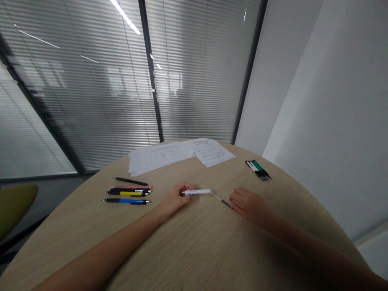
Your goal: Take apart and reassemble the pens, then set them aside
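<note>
My left hand pinches one end of a white pen barrel just above the pale wood-grain table. A thin pen refill, clear with a black end, runs from the barrel to my right hand. The fingertips of my right hand hold its black end, and the tip is hidden beneath them. Both forearms reach in from the bottom of the view.
Several pens lie side by side to the left of my hands, and a bundle of green, white and black pens lies to the right. Printed papers rest at the far edge. Slatted blinds stand behind the table, and an olive chair stands at the left.
</note>
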Action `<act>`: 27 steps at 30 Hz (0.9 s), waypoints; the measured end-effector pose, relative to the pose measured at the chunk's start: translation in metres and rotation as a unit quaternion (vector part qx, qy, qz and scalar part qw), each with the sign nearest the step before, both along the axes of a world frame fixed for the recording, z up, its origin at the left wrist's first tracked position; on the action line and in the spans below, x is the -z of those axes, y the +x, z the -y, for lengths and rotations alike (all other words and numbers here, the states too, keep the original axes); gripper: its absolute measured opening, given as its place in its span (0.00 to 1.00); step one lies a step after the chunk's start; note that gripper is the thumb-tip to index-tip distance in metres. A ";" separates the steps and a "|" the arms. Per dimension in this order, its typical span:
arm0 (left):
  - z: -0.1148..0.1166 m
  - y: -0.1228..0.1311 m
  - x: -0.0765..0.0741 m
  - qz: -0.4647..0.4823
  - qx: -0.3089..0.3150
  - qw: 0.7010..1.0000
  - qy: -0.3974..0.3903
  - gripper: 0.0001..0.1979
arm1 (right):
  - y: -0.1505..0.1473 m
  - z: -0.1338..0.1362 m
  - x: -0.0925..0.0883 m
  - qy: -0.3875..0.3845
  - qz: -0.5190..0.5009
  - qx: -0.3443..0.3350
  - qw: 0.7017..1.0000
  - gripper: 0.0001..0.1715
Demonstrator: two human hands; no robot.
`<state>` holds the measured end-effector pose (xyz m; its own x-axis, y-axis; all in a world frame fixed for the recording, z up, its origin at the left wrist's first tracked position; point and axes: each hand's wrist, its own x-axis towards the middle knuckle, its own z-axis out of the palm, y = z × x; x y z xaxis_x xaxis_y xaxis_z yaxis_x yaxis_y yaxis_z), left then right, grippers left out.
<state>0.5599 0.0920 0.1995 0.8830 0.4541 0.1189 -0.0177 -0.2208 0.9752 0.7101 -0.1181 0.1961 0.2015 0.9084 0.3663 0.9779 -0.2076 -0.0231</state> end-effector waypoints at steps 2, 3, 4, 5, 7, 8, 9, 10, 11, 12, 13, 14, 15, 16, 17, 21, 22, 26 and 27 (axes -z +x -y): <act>-0.001 0.000 0.001 -0.002 -0.005 1.000 -0.010 0.09 | -0.005 -0.001 0.002 -0.030 0.017 -0.010 0.999 0.05; -0.001 0.001 0.002 -0.002 -0.006 1.000 -0.016 0.09 | -0.007 -0.002 0.003 -0.042 0.024 -0.010 0.999 0.06; -0.002 0.001 0.003 -0.003 -0.005 1.000 -0.021 0.08 | -0.008 -0.002 0.004 -0.050 0.028 -0.008 0.998 0.06; -0.003 0.001 0.005 -0.003 -0.004 1.000 -0.027 0.08 | -0.008 -0.003 0.005 -0.054 0.030 -0.003 0.998 0.07; -0.004 0.003 0.008 0.006 -0.001 0.999 -0.042 0.09 | -0.008 -0.004 0.006 -0.061 0.031 0.013 0.998 0.09; -0.005 0.003 0.009 0.016 0.004 0.998 -0.053 0.10 | -0.008 -0.004 0.007 -0.066 0.033 0.021 0.997 0.09; -0.006 0.004 0.010 0.029 0.013 0.997 -0.067 0.10 | -0.007 -0.004 0.007 -0.071 0.035 0.027 0.997 0.09; -0.006 0.005 0.011 0.041 0.023 0.995 -0.083 0.11 | -0.007 -0.004 0.007 -0.075 0.037 0.032 0.996 0.09; -0.007 0.005 0.011 0.052 0.032 0.993 -0.097 0.11 | -0.007 -0.004 0.007 -0.077 0.039 0.034 0.996 0.09; -0.007 0.005 0.011 0.058 0.038 0.991 -0.111 0.12 | -0.006 -0.004 0.007 -0.078 0.041 0.035 0.996 0.10; -0.007 0.005 0.010 0.060 0.041 0.990 -0.122 0.12 | -0.006 -0.004 0.007 -0.078 0.044 0.036 0.995 0.10; -0.007 0.005 0.009 0.060 0.041 0.989 -0.131 0.12 | -0.006 -0.003 0.008 -0.079 0.046 0.037 0.995 0.11; -0.008 0.005 0.008 0.060 0.039 0.988 -0.139 0.11 | -0.005 -0.003 0.008 -0.078 0.049 0.039 0.995 0.12; -0.008 0.004 0.007 0.059 0.038 0.987 -0.146 0.11 | -0.005 -0.003 0.008 -0.075 0.051 0.040 0.995 0.13; -0.009 0.004 0.006 0.056 0.037 0.986 -0.150 0.11 | -0.004 -0.003 0.009 -0.072 0.053 0.040 0.995 0.14; -0.011 0.002 0.001 0.036 0.025 0.986 -0.163 0.11 | -0.001 -0.003 0.013 -0.062 0.045 0.030 0.997 0.16; -0.011 0.001 0.000 0.032 0.017 0.985 -0.170 0.11 | 0.000 -0.004 0.014 -0.059 0.040 0.026 0.997 0.17; -0.013 0.000 -0.004 0.032 -0.010 0.980 -0.197 0.10 | 0.003 -0.002 0.012 0.008 0.018 0.016 1.000 0.18; -0.013 0.000 -0.004 0.034 -0.011 0.979 -0.200 0.10 | 0.003 -0.002 0.009 0.037 0.009 0.014 0.999 0.17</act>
